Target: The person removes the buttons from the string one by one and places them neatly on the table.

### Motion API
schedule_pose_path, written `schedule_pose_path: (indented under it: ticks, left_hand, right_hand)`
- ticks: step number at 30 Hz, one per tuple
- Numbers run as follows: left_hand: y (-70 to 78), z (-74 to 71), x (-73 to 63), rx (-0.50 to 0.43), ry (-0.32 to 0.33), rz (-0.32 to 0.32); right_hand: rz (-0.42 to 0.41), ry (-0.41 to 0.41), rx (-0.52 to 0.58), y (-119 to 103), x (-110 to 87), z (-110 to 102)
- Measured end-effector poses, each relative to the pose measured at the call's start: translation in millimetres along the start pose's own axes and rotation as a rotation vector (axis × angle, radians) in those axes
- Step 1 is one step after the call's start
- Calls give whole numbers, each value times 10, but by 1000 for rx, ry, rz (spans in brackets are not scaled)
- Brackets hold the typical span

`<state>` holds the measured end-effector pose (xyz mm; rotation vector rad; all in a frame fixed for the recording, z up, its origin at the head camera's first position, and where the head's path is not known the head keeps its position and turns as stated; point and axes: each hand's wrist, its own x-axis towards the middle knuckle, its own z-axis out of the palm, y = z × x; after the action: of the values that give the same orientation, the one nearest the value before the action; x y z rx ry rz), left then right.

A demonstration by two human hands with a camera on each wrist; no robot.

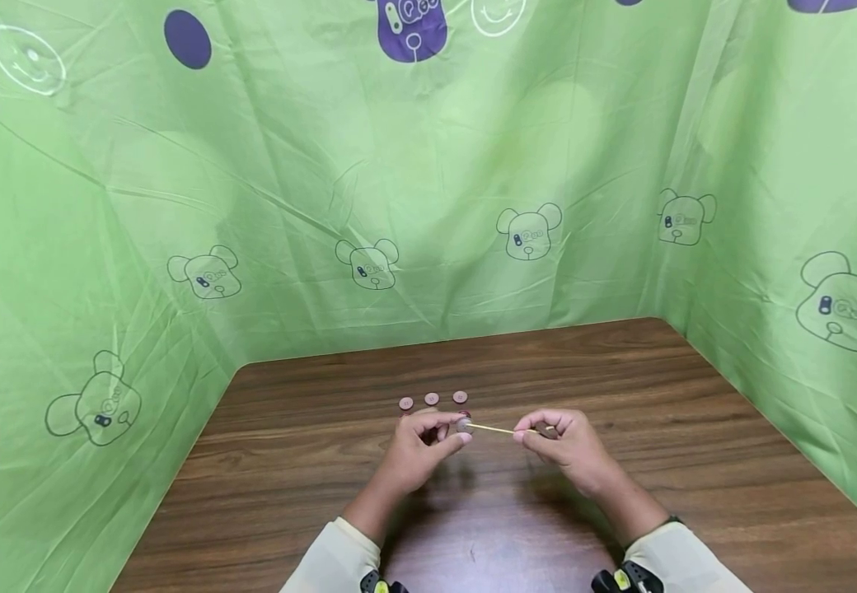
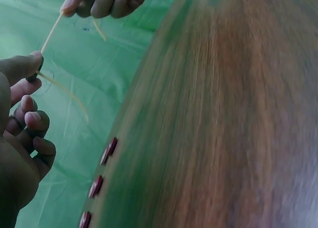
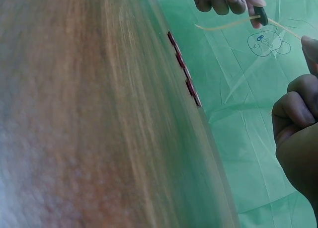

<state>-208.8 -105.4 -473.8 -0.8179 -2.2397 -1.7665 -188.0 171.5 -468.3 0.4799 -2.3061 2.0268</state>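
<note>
Between its thumb and index finger, my left hand (image 1: 415, 451) pinches a small dark grey button (image 3: 262, 16). A thin yellow string (image 1: 491, 428) runs through the button, and a loose tail (image 2: 69, 94) hangs from its other side in the left wrist view. To the right, my right hand (image 1: 573, 449) pinches the string with thumb and index finger, its other fingers curled. The string is straight between the two hands. Both hands are held above the table, with a short end of string showing past the right hand's fingers.
Several dark red buttons (image 1: 432, 399) lie in rows on the brown wooden table (image 1: 310, 461), just beyond the left hand and partly hidden by it. A green patterned cloth (image 1: 443, 165) hangs around the table's back and sides.
</note>
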Motion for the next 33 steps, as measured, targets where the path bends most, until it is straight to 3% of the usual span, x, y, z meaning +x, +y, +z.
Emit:
schedule_pose_path:
  ticks: [10,23,33]
  left_hand:
    - [-106,-131,-32,21,8,-49]
    - [-216,-264,-56,36,79,-94]
    - [-304,-343,-82,62,110,-62]
  right_hand:
    - [6,1,6,13,-4,-26]
    - [15,26,-4,6,0,-23]
    - [18,17,23,-10,-6,-21]
